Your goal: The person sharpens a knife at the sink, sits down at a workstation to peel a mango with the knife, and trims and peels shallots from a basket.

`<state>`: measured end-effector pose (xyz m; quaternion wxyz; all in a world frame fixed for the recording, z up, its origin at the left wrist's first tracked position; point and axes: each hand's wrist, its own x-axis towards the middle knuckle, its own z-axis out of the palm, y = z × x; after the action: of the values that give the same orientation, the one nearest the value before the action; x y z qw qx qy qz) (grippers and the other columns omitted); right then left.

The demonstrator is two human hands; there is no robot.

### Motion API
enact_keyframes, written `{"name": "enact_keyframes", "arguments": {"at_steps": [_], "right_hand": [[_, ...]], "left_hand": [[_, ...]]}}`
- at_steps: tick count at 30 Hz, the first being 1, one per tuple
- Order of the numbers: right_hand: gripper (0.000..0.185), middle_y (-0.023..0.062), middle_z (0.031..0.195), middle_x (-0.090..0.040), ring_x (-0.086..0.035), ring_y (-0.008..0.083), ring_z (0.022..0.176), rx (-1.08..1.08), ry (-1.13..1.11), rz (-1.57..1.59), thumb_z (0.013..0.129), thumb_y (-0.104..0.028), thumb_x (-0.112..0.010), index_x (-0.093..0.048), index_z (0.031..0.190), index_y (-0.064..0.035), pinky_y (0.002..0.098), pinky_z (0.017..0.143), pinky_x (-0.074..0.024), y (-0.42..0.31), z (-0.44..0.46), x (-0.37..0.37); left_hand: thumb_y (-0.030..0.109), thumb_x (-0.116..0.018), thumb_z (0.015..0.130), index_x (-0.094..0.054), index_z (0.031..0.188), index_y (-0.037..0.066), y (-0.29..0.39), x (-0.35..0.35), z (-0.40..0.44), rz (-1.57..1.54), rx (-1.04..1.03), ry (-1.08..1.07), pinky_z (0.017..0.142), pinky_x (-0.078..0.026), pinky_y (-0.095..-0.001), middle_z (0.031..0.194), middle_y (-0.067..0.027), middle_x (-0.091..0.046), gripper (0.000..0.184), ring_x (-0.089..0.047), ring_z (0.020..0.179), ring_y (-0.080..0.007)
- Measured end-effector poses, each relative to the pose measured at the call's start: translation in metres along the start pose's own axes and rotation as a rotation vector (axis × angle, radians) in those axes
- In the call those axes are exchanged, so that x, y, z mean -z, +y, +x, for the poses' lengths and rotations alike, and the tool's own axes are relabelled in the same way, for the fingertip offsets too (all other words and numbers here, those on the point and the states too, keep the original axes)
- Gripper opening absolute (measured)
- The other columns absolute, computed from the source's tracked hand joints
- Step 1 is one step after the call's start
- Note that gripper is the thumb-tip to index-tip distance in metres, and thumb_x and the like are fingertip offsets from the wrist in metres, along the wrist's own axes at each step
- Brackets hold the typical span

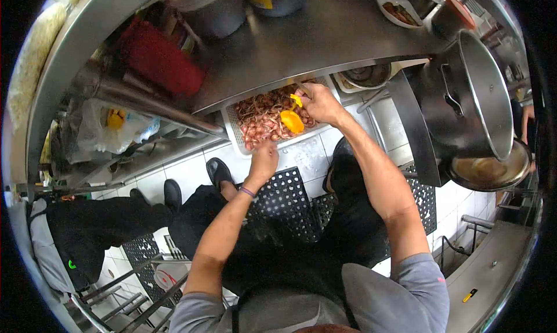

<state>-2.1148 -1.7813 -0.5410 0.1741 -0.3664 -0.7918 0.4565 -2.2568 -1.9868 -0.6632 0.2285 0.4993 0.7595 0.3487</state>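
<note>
Reddish bulbs [253, 127] cover white tray [233, 133]; much apparently left, done portion unclear. Right hand [319, 105]: grip clamped on yellow piece [296, 100]. Left hand [264, 161], near edge: cannot tell.

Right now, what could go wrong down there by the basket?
Little red onions might tumble over the rim of the white basket, with the left hand at its near edge and the right hand above it. The floor tiles beside it look wet, so someone could slip.
</note>
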Motion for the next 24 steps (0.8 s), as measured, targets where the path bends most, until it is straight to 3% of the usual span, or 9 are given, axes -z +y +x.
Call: {"name": "enact_keyframes", "arguments": {"at_steps": [2, 3, 6, 11, 14, 15, 18, 22, 24], "right_hand": [[0.012, 0.0136, 0.077, -0.066, -0.062, 0.0174, 0.069, -0.059, -0.053, 0.010, 0.091, -0.006, -0.059, -0.064, 0.094, 0.0046, 0.0346, 0.062, -0.0495, -0.005, -0.006, 0.010], [0.013, 0.0141, 0.078, -0.066, -0.063, 0.0201, 0.071, -0.027, -0.025, -0.008, 0.089, -0.007, -0.059, -0.065, 0.093, 0.0037, 0.0361, 0.064, -0.0494, -0.001, -0.006, 0.011], [0.013, 0.0143, 0.078, -0.067, -0.064, 0.0218, 0.072, 0.116, 0.025, -0.064, 0.088, -0.008, -0.060, -0.065, 0.093, 0.0024, 0.0362, 0.066, -0.0502, 0.023, -0.003, 0.005], [0.013, 0.0176, 0.084, -0.069, -0.068, 0.0265, 0.078, 0.191, 0.053, -0.057, 0.085, -0.007, -0.059, -0.066, 0.093, 0.0012, 0.0378, 0.070, -0.0530, 0.003, -0.010, 0.015], [0.015, 0.0183, 0.085, -0.069, -0.068, 0.0272, 0.079, 0.116, -0.026, -0.045, 0.085, -0.008, -0.059, -0.066, 0.096, 0.0016, 0.0382, 0.071, -0.0532, -0.008, -0.017, 0.025], [0.016, 0.0189, 0.086, -0.069, -0.069, 0.0274, 0.080, 0.145, -0.018, -0.029, 0.086, -0.008, -0.059, -0.065, 0.097, 0.0022, 0.0380, 0.073, -0.0533, -0.004, -0.017, 0.023], [0.017, 0.0192, 0.087, -0.068, -0.068, 0.0275, 0.081, 0.112, -0.039, -0.017, 0.086, -0.008, -0.058, -0.065, 0.097, 0.0028, 0.0385, 0.072, -0.0532, 0.001, -0.017, 0.024], [0.016, 0.0196, 0.089, -0.068, -0.068, 0.0279, 0.087, 0.114, 0.007, -0.079, 0.087, -0.007, -0.057, -0.064, 0.097, 0.0037, 0.0387, 0.075, -0.0520, 0.009, -0.013, 0.028], [0.017, 0.0220, 0.092, -0.067, -0.066, 0.0317, 0.089, 0.026, 0.015, -0.004, 0.088, -0.007, -0.056, -0.063, 0.098, 0.0042, 0.0411, 0.077, -0.0504, 0.007, -0.014, 0.031]], "left_hand": [[0.004, -0.060, 0.081, -0.066, 0.088, 0.000, 0.005, -0.006, 0.025, 0.083, -0.077, 0.131, 0.075, -0.051, -0.0425, 0.085, -0.0195, -0.067, 0.010, -0.064, 0.078, -0.0355], [0.001, -0.059, 0.080, -0.064, 0.087, 0.000, 0.009, -0.008, 0.037, 0.119, -0.009, 0.101, 0.076, -0.050, -0.0442, 0.085, -0.0200, -0.065, 0.009, -0.064, 0.083, -0.0362], [0.000, -0.060, 0.079, -0.063, 0.087, 0.000, 0.006, -0.027, 0.069, 0.200, -0.281, 0.070, 0.078, -0.049, -0.0456, 0.087, -0.0204, -0.064, 0.009, -0.063, 0.086, -0.0374], [0.002, -0.070, 0.069, -0.066, 0.088, -0.001, 0.028, -0.053, 0.091, 0.214, -0.224, 0.239, 0.083, -0.048, -0.0454, 0.093, -0.0222, -0.064, 0.019, -0.059, 0.093, -0.0393], [0.006, -0.076, 0.066, -0.068, 0.095, 0.001, 0.020, -0.043, 0.106, 0.116, -0.084, -0.194, 0.086, -0.049, -0.0425, 0.100, -0.0223, -0.065, 0.030, -0.062, 0.096, -0.0368], [0.009, -0.079, 0.065, -0.069, 0.100, 0.003, -0.008, -0.054, 0.114, -0.050, -0.006, -0.358, 0.085, -0.051, -0.0399, 0.101, -0.0195, -0.066, 0.037, -0.063, 0.098, -0.0327], [0.008, -0.077, 0.068, -0.068, 0.103, 0.000, 0.021, -0.042, 0.109, 0.058, -0.153, -0.325, 0.083, -0.052, -0.0385, 0.099, -0.0178, -0.068, 0.037, -0.065, 0.097, -0.0312], [0.008, -0.075, 0.072, -0.066, 0.109, -0.001, 0.016, -0.046, 0.105, -0.046, 0.032, -0.372, 0.083, -0.053, -0.0378, 0.099, -0.0192, -0.070, 0.039, -0.068, 0.090, -0.0284], [0.008, -0.073, 0.075, -0.065, 0.109, -0.001, 0.005, -0.048, 0.102, -0.083, 0.011, -0.337, 0.082, -0.053, -0.0361, 0.096, -0.0165, -0.071, 0.037, -0.069, 0.089, -0.0252]]}}
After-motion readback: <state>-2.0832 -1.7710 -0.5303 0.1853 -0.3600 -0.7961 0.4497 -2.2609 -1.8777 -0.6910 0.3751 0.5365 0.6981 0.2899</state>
